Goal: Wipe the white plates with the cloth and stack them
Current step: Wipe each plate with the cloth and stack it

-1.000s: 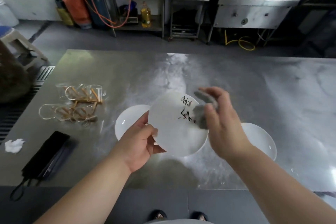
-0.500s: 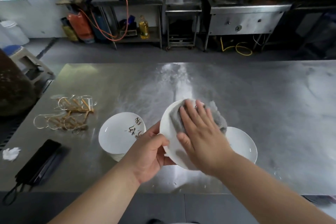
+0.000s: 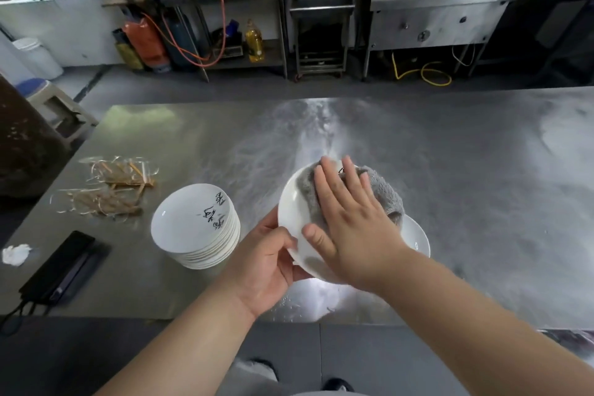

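Forearms reached in from the near edge over the steel table (image 3: pixel 466 190). Nearest, the left hand (image 3: pixel 263 264) was curled around the lower left rim of a white plate (image 3: pixel 294 212), thumb on its face and fingers behind, holding it tilted above the table. The right hand (image 3: pixel 350 225) lay flat and spread wide, palm down, fingers nearly straight, pressing a grey cloth (image 3: pixel 385 193) against the plate's face; the cloth showed beyond the fingertips and to the right of them. Just behind the right wrist, part of another white plate (image 3: pixel 418 238) rested on the table. To the left stood a stack of white plates (image 3: pixel 196 225), the top one bearing black brush marks. Farther left lay a black pouch (image 3: pixel 61 267) and a tangle of straw-coloured strips (image 3: pixel 112 186).
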Demonstrator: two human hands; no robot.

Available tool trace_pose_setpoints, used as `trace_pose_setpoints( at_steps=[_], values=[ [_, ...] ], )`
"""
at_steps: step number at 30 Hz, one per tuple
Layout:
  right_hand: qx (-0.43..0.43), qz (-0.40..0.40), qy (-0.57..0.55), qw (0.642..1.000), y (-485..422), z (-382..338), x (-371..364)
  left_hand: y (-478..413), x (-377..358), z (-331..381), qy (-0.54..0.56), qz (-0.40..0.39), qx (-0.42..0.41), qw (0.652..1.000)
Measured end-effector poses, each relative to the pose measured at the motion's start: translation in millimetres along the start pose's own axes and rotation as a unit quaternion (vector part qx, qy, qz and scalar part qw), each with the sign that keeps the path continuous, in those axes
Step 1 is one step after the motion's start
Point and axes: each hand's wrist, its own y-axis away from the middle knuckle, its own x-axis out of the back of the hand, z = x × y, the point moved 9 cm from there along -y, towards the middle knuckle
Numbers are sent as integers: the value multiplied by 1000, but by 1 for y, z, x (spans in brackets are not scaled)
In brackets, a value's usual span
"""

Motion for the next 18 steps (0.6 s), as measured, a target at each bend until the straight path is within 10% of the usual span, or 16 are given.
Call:
trace_pose_setpoints(
  at_steps=[5,12,18],
  values=[
    [141,-4,-73,987,50,-34,-31,-9,7,7,25,44,-13,999],
    [-36,-16,42,998,5,43,-6,-5,-1,-19,20,28,20,999],
    [127,-44,-26,991,52,-24,-37,-7,10,1,72,55,-18,996]
  ],
)
